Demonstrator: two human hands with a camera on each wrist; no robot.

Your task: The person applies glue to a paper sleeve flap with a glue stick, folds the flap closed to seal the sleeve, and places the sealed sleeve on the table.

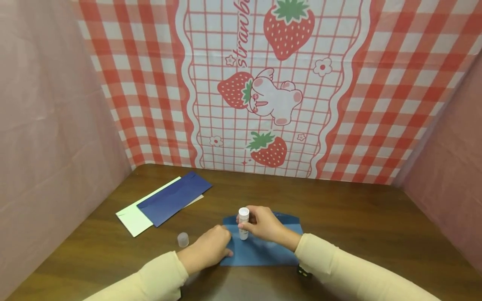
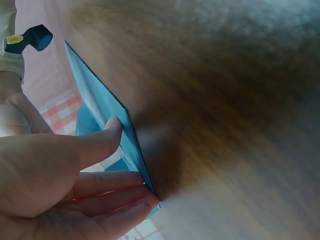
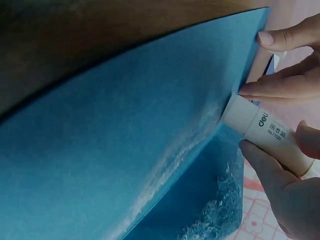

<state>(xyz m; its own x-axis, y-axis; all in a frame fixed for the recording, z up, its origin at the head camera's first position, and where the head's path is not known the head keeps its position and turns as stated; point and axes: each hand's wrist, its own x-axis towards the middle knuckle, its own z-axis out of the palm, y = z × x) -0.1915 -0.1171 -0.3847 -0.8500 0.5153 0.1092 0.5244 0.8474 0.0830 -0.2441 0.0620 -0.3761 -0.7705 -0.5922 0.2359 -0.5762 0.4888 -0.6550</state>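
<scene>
A blue envelope (image 1: pixel 271 256) lies on the table with its darker flap (image 3: pixel 190 200) unfolded on the far side. My right hand (image 1: pixel 265 223) grips a white glue stick (image 1: pixel 244 225) between thumb and fingers. In the right wrist view, the stick's end touches the envelope near its left end. A whitish glue streak (image 3: pixel 160 175) runs along the edge beside the flap, and the flap carries shiny smears. My left hand (image 1: pixel 211 247) rests on the envelope's left end, thumb (image 2: pixel 114 127) and fairly straight fingers touching the paper.
Left of my left hand stands a translucent cap (image 1: pixel 183 239). Farther back on the left, a dark blue envelope (image 1: pixel 175 198) overlaps a pale green one (image 1: pixel 135 219), with a beige corner (image 1: pixel 196 200) showing beneath. A strawberry-print checked cloth (image 1: pixel 256 83) hangs behind the wooden table (image 1: pixel 357 217).
</scene>
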